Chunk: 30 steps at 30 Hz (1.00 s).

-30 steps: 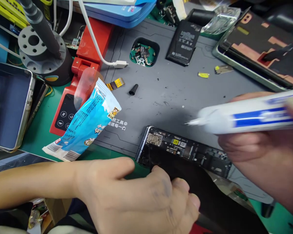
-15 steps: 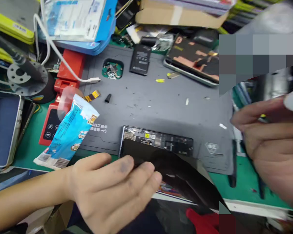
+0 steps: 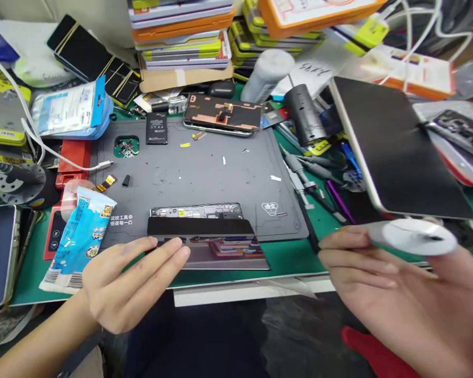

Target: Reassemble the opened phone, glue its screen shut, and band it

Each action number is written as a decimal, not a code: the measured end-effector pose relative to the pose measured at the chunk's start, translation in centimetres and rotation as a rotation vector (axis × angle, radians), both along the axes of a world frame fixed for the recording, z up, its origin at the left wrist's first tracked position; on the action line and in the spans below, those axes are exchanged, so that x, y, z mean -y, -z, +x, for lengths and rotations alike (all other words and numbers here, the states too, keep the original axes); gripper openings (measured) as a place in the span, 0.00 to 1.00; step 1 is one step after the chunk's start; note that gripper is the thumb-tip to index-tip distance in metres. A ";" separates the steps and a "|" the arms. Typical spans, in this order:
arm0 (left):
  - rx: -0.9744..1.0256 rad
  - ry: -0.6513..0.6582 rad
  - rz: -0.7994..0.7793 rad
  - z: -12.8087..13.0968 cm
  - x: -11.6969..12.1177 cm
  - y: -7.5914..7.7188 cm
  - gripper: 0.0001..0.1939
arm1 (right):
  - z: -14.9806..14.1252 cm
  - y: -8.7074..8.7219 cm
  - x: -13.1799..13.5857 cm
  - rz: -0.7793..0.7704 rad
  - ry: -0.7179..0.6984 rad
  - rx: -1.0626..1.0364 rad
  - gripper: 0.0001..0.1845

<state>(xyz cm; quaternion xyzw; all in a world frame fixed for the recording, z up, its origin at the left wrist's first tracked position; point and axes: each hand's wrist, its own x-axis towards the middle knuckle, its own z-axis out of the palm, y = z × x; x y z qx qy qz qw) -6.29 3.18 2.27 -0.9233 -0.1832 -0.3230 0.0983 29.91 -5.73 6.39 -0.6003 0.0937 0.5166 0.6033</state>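
An opened phone (image 3: 205,231) lies at the near edge of the grey work mat (image 3: 205,173), its circuit board showing along the far side and a dark glossy panel over the rest. My left hand (image 3: 130,281) lies flat beside it, fingers stretched out, fingertips touching the panel's left corner. My right hand (image 3: 398,294) is at the lower right, fingers curled round a white glue tube (image 3: 413,236) seen end-on, its nozzle pointing left toward the mat's right edge.
A blue-and-white packet (image 3: 79,239) lies left of my left hand over a red device (image 3: 69,163). On the mat's far side sit a small battery (image 3: 156,127) and another opened phone (image 3: 223,114). A dark tablet (image 3: 398,147) leans at the right; screwdrivers (image 3: 311,176) and stacked boxes (image 3: 181,31) crowd the table.
The view has pulled back and up, showing more of the table. My right hand with the tube has drawn away from the phone to the right. My left hand's fingers have flattened at the phone's corner.
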 end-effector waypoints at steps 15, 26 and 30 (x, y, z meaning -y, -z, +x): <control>-0.041 -0.078 0.047 1.3 0.0 -1.0 0.17 | -2.3 2.0 2.0 -0.037 -0.181 -0.289 0.19; -0.104 -0.100 0.078 1.5 0.2 -1.4 0.19 | -4.3 0.5 1.6 0.105 -0.371 -0.192 0.20; -0.123 -0.104 0.101 1.3 0.2 -1.3 0.20 | -4.3 0.9 1.8 0.118 -0.350 -0.205 0.19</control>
